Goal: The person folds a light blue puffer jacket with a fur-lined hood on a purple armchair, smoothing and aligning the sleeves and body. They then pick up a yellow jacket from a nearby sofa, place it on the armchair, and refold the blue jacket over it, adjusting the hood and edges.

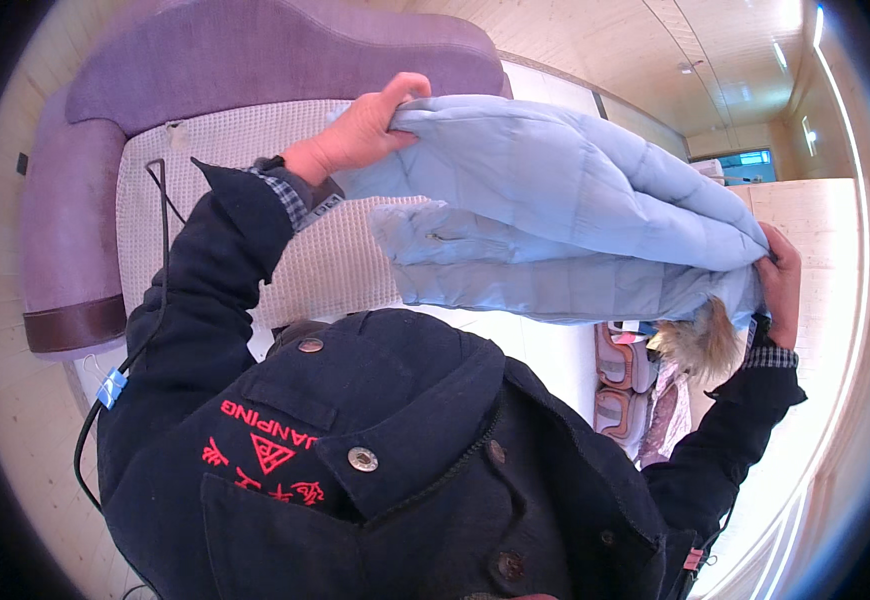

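A light blue quilted puffer jacket (555,165) is held up in front of me, stretched sideways between both hands. My left hand (367,124) pinches its upper left part between thumb and fingers. At the far right, my right hand (781,281) grips the other end, close to a tuft of brown fur trim (701,337) hanging from it. A lower section of the jacket (525,277) hangs below the upper folds, with a small zip-like detail near its left end. The fingertips of my right hand are partly hidden by the fabric.
Behind the jacket stands a purple upholstered sofa (292,56) with a pale waffle-textured cover (315,262) on its seat. Below the fur, grey and orange shoe-like items (619,382) lie beside patterned pink fabric (667,416). A black cable (165,247) runs by my left arm.
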Action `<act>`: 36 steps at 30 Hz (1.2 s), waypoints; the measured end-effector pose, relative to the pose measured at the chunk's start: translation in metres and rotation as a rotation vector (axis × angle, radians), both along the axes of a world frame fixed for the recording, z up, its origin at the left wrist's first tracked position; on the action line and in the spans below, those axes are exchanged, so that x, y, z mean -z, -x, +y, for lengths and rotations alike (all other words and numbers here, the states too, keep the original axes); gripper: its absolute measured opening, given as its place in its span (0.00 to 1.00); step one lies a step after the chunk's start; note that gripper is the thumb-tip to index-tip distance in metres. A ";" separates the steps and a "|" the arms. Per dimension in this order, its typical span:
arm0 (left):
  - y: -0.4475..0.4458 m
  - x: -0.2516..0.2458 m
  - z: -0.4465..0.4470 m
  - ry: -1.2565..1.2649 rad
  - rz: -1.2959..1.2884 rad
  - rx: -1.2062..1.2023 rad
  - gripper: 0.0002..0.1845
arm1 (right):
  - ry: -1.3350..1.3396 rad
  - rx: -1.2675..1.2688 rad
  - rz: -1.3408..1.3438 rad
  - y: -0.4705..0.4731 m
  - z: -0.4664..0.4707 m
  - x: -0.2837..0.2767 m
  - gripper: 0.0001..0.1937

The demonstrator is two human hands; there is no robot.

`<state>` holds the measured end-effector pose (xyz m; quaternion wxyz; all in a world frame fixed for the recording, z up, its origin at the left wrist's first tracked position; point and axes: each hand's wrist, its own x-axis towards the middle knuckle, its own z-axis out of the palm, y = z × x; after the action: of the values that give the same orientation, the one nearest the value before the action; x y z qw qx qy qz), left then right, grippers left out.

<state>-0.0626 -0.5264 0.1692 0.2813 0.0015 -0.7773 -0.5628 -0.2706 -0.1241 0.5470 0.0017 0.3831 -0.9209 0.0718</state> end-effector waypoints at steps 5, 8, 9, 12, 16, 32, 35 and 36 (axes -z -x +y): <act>-0.027 -0.018 -0.025 0.053 -0.104 -0.034 0.26 | -0.015 -0.182 -0.015 0.016 -0.017 0.007 0.21; -0.045 -0.037 -0.040 0.035 -0.041 -0.112 0.15 | 0.106 -0.210 0.014 0.026 -0.025 -0.005 0.18; -0.051 -0.045 -0.042 0.075 0.027 -0.139 0.16 | 0.120 -0.166 -0.025 0.028 -0.025 -0.009 0.18; -0.064 -0.063 -0.040 0.267 0.018 -0.207 0.14 | 0.017 -0.246 -0.057 0.036 -0.030 -0.019 0.19; -0.080 -0.079 -0.022 0.248 -0.040 -0.313 0.14 | 0.016 -0.406 0.029 0.052 -0.037 -0.020 0.21; -0.176 -0.094 0.027 0.484 -0.199 -0.871 0.14 | 0.067 -0.938 0.190 0.103 -0.194 0.023 0.23; -0.211 -0.091 0.036 0.375 -0.206 -0.938 0.14 | 0.171 -0.877 0.131 0.076 -0.205 0.053 0.22; -0.209 -0.084 0.035 0.440 -0.304 -1.049 0.13 | 0.119 -0.759 0.198 0.070 -0.212 0.067 0.22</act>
<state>0.1468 -0.4917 0.2528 0.4015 0.4082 -0.8026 -0.1674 -0.3404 -0.3364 0.4796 0.0860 0.7007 -0.7034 0.0831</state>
